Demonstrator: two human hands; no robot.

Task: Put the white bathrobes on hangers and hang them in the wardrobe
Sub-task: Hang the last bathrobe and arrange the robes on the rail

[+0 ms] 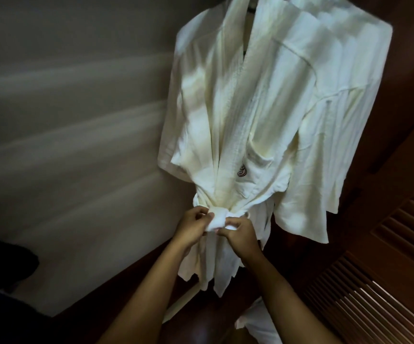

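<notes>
A white bathrobe (245, 115) hangs upright in front of the dark wooden wardrobe (399, 120), its belt (219, 220) wrapped at the waist. The left hand (192, 225) and right hand (240, 232) meet at the belt knot, fingers (228, 223) of each curled and pinching the cloth. A louvred door (387, 269) stands to the right, a grey wall (76, 120) to the left.

We see the bathrobe (238, 115) hanging before us, a louvred door (384, 269) to its right, a wall (76, 120) to its left, both hands at its belt knot (217, 220).
</notes>
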